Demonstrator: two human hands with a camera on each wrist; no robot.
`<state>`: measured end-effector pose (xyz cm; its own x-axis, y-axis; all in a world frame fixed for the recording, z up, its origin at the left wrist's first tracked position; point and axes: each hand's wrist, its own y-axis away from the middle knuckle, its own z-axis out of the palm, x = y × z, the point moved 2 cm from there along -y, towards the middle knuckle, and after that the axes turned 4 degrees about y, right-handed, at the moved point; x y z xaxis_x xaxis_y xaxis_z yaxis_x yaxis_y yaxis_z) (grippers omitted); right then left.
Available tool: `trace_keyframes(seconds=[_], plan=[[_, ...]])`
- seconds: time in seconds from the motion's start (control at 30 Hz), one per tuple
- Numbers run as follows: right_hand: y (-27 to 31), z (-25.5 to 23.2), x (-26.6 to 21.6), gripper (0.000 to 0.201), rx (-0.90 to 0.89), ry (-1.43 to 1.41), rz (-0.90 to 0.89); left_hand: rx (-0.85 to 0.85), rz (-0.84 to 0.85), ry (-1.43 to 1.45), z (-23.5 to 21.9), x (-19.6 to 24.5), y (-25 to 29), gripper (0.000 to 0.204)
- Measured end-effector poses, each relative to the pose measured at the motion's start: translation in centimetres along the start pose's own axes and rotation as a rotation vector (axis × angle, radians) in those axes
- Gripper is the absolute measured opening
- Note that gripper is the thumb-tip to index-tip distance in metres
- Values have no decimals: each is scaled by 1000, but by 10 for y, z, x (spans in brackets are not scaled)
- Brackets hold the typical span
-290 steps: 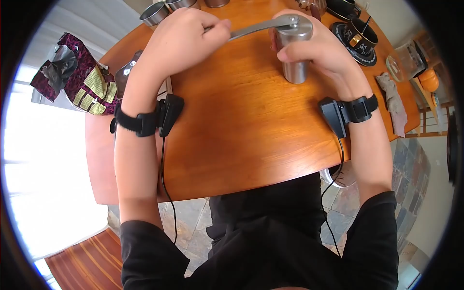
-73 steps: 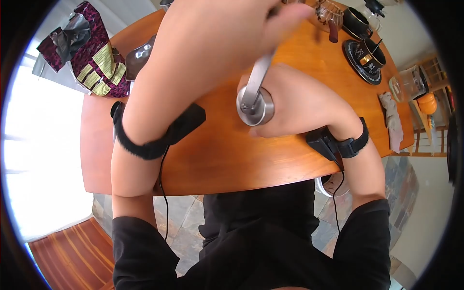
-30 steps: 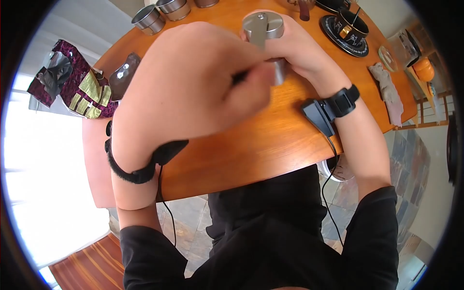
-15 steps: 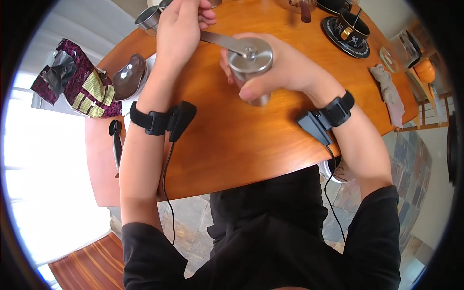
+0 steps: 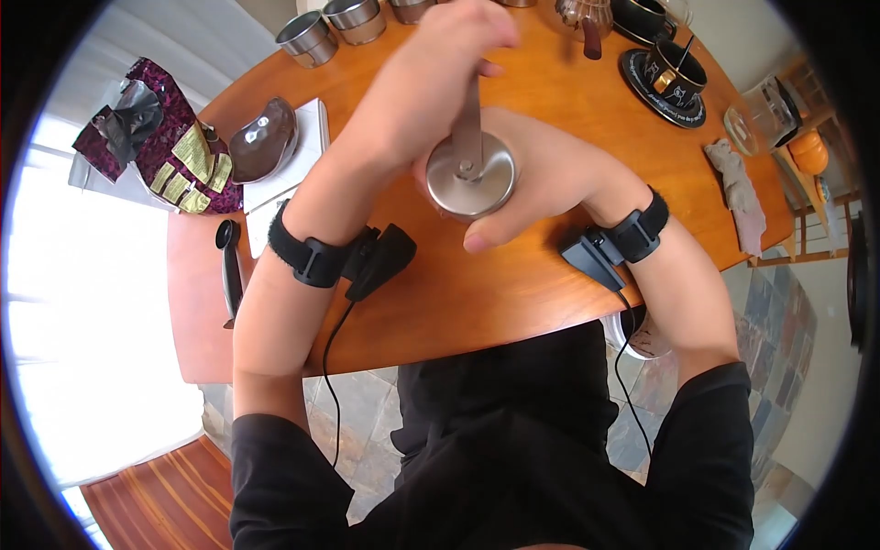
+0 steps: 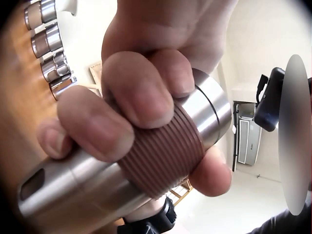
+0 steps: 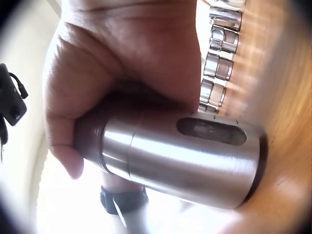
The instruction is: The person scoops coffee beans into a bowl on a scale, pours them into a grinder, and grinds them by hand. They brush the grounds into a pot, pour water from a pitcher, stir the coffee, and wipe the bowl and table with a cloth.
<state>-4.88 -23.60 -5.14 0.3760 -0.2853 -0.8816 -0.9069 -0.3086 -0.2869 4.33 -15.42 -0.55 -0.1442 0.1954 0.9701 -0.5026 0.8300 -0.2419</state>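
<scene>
A steel hand coffee grinder [image 5: 470, 179] is held off-centre over the table, its round lid facing up toward the head camera. My right hand [image 5: 550, 174] grips its body, thumb on the near side. The crank arm [image 5: 466, 124] runs from the lid away from me to my left hand [image 5: 435, 69], which curls round its far end and hides the knob. In the left wrist view, curled fingers overlap the brown ribbed band [image 6: 168, 156]. A slot window [image 7: 212, 130] shows low on the grinder body in the right wrist view, its base close over the tabletop.
At left stand a purple patterned bag [image 5: 170, 119], a dark dish [image 5: 266, 147] on a white flat object, and a black scoop [image 5: 229, 270]. Metal cups [image 5: 307, 41] line the far edge. A black cup [image 5: 676, 78] on its saucer and a grey cloth [image 5: 736, 192] lie right.
Over the last half second the left hand has swung right, turning the crank from pointing left to pointing away from me. The grinder sits lower in the head view; the right hand keeps its grip.
</scene>
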Motion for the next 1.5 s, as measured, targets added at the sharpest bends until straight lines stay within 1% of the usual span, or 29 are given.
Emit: trace_keyframes(seconds=[0.03,0.1,0.13,0.17,0.2,0.23,0.33,0.37,0.43,0.47,0.53,0.57,0.67,0.73,0.77,0.8,0.83,0.93,0.97,1.03,1.07,1.13,1.2,1.23,1.3,1.33,1.4,1.43,1.5], plan=[[1,2,-2,38,54,-26,-25,-51,302,-340,12,4,2,23],[1,0,0,38,28,39,-13,-101,600,-679,15,9,0,28],[2,0,-1,38,0,99,2,-323,644,-636,11,14,-4,20],[5,0,-4,38,2,98,1,-547,683,-587,11,17,-5,12],[6,0,-7,37,6,110,-3,-553,681,-588,13,19,-7,12],[7,0,-9,36,17,103,-10,-685,654,-652,19,26,-5,13],[9,-1,-8,34,58,17,-20,-716,539,-530,41,38,19,15],[9,-2,-7,33,60,-18,-12,-833,416,-577,51,50,30,15],[11,-4,0,31,71,-110,17,-952,288,-621,63,55,47,16],[10,-6,3,31,70,-144,28,-955,371,-610,67,53,54,21],[7,-8,8,29,81,-185,34,-963,448,-600,70,47,66,28],[4,-10,11,28,86,-197,35,-883,471,-546,68,45,71,31],[1,-11,11,28,101,-83,44,-802,507,-554,53,46,84,40],[-1,-10,11,28,117,-106,37,-768,501,-648,39,47,91,41],[-1,-9,12,28,128,-123,39,-748,432,-645,36,52,94,43],[-1,-10,11,28,134,-130,31,-755,426,-652,33,54,96,43],[0,-10,10,29,118,-133,25,-703,516,-715,28,54,98,46],[1,-10,12,31,119,-115,-7,-669,603,-870,5,51,105,44],[1,-10,13,32,129,-88,-24,-712,567,-929,-5,53,103,40],[2,-10,12,33,128,-118,-33,-426,577,-972,-29,44,103,41],[2,-10,11,33,119,-143,-36,-311,463,-942,-39,41,102,41],[1,-8,12,34,120,-182,-34,-108,343,-886,-57,30,94,39],[0,-8,12,34,122,-214,-33,86,276,-638,-69,7,78,34],[0,-9,13,35,113,-204,-40,82,273,-646,-66,4,66,34],[3,-9,12,36,108,-198,-50,342,108,-445,-60,-6,42,30],[5,-10,12,36,90,-173,-21,410,92,-349,-54,-12,28,29],[9,-13,12,36,83,-143,9,368,80,-201,-42,-23,3,28],[9,-12,12,36,100,-124,-26,359,81,-200,-31,-24,-4,28],[11,-12,15,36,125,-107,-53,154,-18,-174,-4,-19,-19,29]])
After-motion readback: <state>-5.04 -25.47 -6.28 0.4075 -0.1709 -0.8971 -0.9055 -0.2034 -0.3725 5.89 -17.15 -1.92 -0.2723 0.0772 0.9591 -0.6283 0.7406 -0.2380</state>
